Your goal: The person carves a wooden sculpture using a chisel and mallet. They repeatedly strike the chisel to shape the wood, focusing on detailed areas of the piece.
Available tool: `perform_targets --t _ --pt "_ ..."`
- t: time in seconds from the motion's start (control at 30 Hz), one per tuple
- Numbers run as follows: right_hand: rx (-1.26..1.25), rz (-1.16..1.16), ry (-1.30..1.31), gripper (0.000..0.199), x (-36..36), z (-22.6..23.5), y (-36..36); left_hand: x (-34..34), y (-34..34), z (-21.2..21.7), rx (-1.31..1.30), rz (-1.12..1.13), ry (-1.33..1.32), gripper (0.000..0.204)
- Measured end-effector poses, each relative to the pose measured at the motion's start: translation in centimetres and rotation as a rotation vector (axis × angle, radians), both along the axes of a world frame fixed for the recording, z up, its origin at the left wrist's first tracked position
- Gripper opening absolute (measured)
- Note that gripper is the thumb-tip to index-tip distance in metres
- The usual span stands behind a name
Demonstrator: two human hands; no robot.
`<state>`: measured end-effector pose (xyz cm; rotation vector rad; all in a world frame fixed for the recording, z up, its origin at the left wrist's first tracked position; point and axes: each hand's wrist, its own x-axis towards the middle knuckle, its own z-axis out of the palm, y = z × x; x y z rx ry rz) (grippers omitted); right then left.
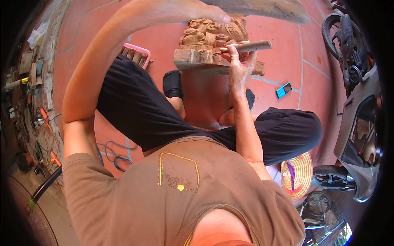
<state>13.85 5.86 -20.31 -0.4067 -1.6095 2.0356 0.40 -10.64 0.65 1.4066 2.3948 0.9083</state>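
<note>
A carved wooden block with deep relief stands on the floor in front of me, its plain base edge toward me. My right hand is closed around a chisel, whose wooden handle points right. The thin metal blade meets the upper edge of the base. Over the far side of the carving arches my left arm. At the top edge my left hand, partly cut off, grips a thick greyish wooden mallet, smeared by motion, which extends to the right above the chisel.
Red floor tiles surround the block. A blue phone lies to the right, a straw hat lower right, near a motorbike. To the left sit a pink basket of tool handles, cables and a fan.
</note>
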Motion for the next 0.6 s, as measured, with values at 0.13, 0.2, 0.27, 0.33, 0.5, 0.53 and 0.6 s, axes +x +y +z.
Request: perform_targets --t 0.13,0.2,0.27,0.33,0.5,0.53,0.6 --pt "0.005 0.013 0.011 0.035 0.1 -0.1 -0.2 0.5 0.2 -0.6 0.067 -0.076 0.062 0.076" --pt "0.018 0.014 0.010 0.035 0.1 0.1 -0.3 0.6 0.3 -0.8 0.115 -0.115 0.118 0.076" --pt "0.027 0.015 -0.005 0.033 0.1 0.6 -0.8 1.4 1.1 -0.1 0.088 -0.115 0.069 0.076" --pt "0.050 0.013 -0.009 0.032 0.2 0.7 -0.9 1.9 2.0 0.5 0.112 -0.174 -0.007 0.075" --pt "0.143 0.011 -0.031 0.031 0.4 0.9 -1.1 1.4 2.1 -0.2 -0.071 -0.302 0.039 0.070" --pt "0.133 0.012 -0.026 0.030 0.4 0.9 -1.2 1.4 2.2 0.2 -0.199 -0.274 0.057 0.069" --pt "0.113 0.011 -0.020 0.029 0.5 0.8 -1.3 1.5 2.4 1.2 -0.307 -0.218 0.086 0.067"
